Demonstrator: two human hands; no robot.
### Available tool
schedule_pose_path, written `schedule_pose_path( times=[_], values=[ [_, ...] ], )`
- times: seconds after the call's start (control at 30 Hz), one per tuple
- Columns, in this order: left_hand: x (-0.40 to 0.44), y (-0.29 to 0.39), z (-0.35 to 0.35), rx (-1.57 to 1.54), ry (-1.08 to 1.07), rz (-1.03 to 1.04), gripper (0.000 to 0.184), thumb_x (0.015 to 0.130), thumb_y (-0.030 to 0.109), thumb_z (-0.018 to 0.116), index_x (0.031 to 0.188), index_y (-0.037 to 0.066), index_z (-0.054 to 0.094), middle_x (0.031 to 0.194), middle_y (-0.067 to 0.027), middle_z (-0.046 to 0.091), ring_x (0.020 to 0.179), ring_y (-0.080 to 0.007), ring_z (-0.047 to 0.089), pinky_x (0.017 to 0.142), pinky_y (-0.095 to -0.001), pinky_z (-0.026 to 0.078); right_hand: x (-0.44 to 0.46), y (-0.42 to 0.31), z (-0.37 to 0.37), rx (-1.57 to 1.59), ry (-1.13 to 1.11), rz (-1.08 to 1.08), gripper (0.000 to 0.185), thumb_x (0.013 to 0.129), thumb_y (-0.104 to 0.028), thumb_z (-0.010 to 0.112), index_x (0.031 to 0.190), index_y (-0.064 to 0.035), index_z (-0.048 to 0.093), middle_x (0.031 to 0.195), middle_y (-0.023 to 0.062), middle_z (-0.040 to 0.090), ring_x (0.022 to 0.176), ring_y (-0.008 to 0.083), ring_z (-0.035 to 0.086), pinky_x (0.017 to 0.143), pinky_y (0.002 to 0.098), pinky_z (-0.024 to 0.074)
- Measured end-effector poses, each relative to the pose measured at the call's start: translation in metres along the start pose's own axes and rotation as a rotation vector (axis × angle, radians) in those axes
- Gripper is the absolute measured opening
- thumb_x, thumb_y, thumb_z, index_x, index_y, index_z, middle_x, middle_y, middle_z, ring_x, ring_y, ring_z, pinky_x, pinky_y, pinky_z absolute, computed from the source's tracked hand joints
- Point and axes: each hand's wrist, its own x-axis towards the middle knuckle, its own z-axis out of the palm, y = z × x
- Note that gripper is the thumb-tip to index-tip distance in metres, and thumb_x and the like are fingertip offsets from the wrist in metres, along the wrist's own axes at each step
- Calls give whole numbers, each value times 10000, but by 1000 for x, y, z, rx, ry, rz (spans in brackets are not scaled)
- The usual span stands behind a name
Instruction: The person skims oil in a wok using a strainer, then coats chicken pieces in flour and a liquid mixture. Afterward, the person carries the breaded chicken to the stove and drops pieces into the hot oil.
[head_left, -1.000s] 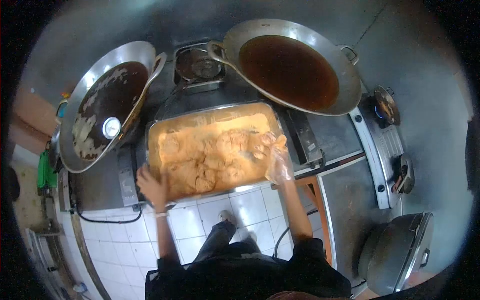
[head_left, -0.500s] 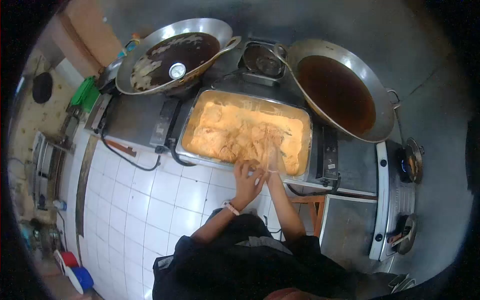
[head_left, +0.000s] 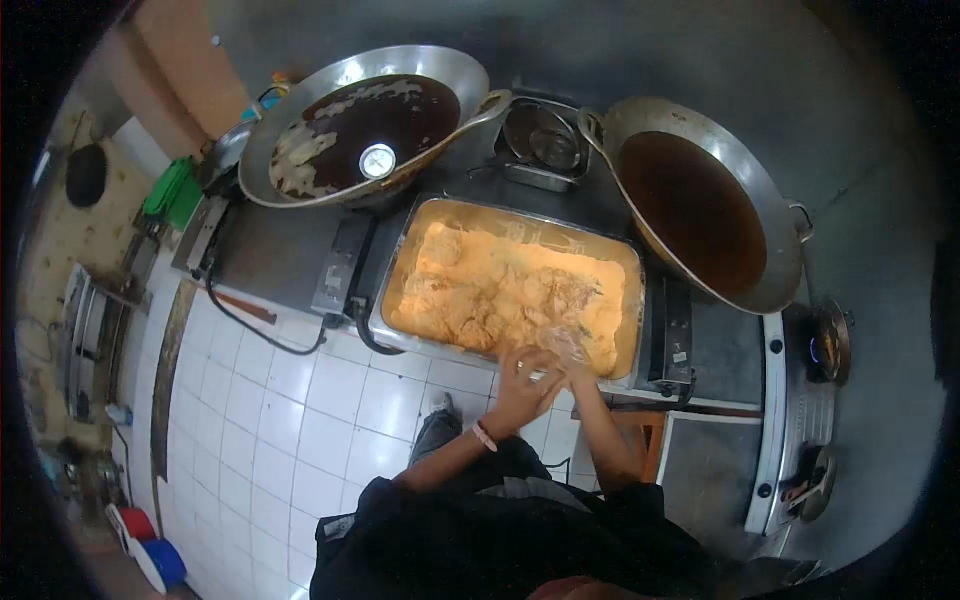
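Note:
A metal tray holds orange-yellow flour with lumpy coated pieces. At the tray's near edge, my left hand is bent toward my right wrist, its fingers curled; whether they pinch the glove's edge cannot be made out. My right hand wears a clear plastic glove and hangs over the near right part of the tray, touching or just above the flour. Its fingers are blurred under the plastic.
A wok of dark oil with a round thermometer stands behind left, another wok behind right. Between them sits a small metal pan. A gas stove with a lit burner is at right, a green basket at left.
My left hand has left the tray's left side and come across to my right wrist. My right hand has moved to the tray's near edge. The view has shifted left.

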Motion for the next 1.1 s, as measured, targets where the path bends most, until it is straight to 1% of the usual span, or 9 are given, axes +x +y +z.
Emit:
schedule_pose_path(
  times=[0.23,0.33,0.47,0.5,0.6,0.67,0.77,0.9,1.1],
  values=[
    [2,-62,-20,-192,-219,175,156,735,246,700,836,142,644,1088,-47,512,1073,-299,428,964,-534,285,18,6,15,-151,315,-48,350,899,-252,523,1208,-89,507,1051,66,584,940,180,564,798,297,472],
    [14,-99,-28,-55,-285,209,222,746,280,695,921,156,639,1125,-67,512,1124,-307,431,987,-522,291,25,-3,3,-275,451,-61,346,896,-249,527,1203,-88,512,1049,66,588,937,181,567,795,297,473],
    [41,-152,-83,46,-451,-179,459,722,396,703,1045,89,591,1207,-188,456,1180,-382,360,1011,-585,207,45,-26,-33,-486,557,-44,341,893,-245,532,1196,-88,518,1047,67,593,932,183,571,791,297,474],
    [33,-176,-97,131,-341,-237,506,722,429,695,1073,83,577,1221,-190,446,1184,-383,353,1013,-585,196,55,-32,-38,-532,551,-41,340,893,-244,533,1195,-88,519,1046,67,594,931,184,572,790,297,475],
    [14,-225,-133,411,-174,-378,591,738,446,683,1149,52,523,1248,-197,417,1184,-390,342,993,-583,208,95,-47,-21,-653,451,-56,337,890,-241,537,1190,-88,524,1045,68,598,928,185,574,788,297,476],
    [8,-239,-138,394,-230,-412,593,753,383,689,1170,11,488,1247,-207,411,1163,-398,365,970,-561,260,123,-51,7,-731,317,-80,334,889,-240,539,1186,-87,527,1044,69,601,925,186,576,786,297,477],
    [-11,-259,-119,183,-151,-354,609,744,336,700,1183,-10,458,1242,-211,414,1116,-389,424,921,-478,359,148,-59,57,-856,57,-139,331,887,-237,542,1181,-87,532,1042,69,604,922,188,579,783,297,478],
    [-17,-263,-116,213,-155,-331,627,729,317,712,1194,-11,449,1256,-221,409,1110,-396,427,914,-468,363,162,-61,112,-1031,-229,-238,326,884,-233,547,1175,-87,538,1039,70,609,917,190,583,779,298,479],
    [-11,-257,-119,190,-173,-365,581,776,325,667,1206,-4,457,1244,-215,422,1123,-397,423,928,-455,356,94,-97,45,-1157,-395,-250,319,879,-228,554,1165,-86,547,1036,71,617,910,192,588,774,298,481]
  ],
)
